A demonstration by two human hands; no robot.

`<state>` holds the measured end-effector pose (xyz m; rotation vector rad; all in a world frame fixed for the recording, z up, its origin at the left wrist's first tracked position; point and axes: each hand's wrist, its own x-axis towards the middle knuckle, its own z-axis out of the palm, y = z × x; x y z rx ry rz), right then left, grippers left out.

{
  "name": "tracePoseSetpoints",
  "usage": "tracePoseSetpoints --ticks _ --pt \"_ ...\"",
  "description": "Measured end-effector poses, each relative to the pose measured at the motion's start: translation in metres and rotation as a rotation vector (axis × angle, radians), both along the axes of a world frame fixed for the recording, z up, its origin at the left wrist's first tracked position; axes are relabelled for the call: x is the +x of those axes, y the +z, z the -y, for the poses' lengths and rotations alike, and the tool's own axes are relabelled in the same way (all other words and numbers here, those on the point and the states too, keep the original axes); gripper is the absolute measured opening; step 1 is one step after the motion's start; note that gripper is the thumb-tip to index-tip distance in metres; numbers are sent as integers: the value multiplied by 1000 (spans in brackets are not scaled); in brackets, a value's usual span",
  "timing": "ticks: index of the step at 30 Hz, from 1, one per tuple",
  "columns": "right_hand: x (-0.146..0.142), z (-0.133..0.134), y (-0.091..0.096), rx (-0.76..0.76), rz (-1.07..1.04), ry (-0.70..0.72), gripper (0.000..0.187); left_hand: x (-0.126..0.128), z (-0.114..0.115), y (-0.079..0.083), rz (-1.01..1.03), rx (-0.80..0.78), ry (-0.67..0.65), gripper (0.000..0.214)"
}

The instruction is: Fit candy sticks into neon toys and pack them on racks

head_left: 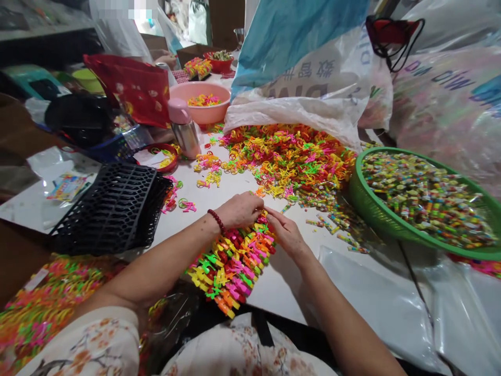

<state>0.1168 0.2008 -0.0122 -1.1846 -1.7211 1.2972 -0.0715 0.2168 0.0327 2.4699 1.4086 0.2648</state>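
Note:
A rack filled with rows of small bright plastic toys (pixel 235 261) lies slanted in front of me, over the table's near edge. At its far end my left hand (pixel 245 209) is closed, its fingers curled and pinching. My right hand (pixel 288 233) meets it from the right, thumb and fingers pressed together against the toys at the rack's far right corner. What sits between the fingertips is too small and covered to make out. Beyond my hands spreads a big heap of loose plastic toys (pixel 297 156) in yellow, orange, pink and green, spilling from a blue-and-white sack (pixel 301 62).
Right, a green basket (pixel 358 180) holds wrapped candy tubes; several lie loose beside it. Black plastic racks (pixel 113 209) are stacked left. Behind stand a steel flask (pixel 186 138), a pink basin (pixel 223 107) and a red bag (pixel 125 89). Clear plastic bags (pixel 376 303) lie near right.

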Motion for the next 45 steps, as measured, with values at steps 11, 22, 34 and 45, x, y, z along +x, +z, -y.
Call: tracePoseSetpoints --ticks 11,22,34,45 --pt "-3 1 6 254 172 30 36 0 1 0 18 -10 -7 18" --pt "-15 1 9 197 211 65 37 -5 5 0 34 -47 33 22" --pt "140 105 27 471 624 -412 30 -18 1 37 153 -130 183 58" --pt "227 128 -32 522 869 -598 32 67 94 95 232 -205 -120 39"
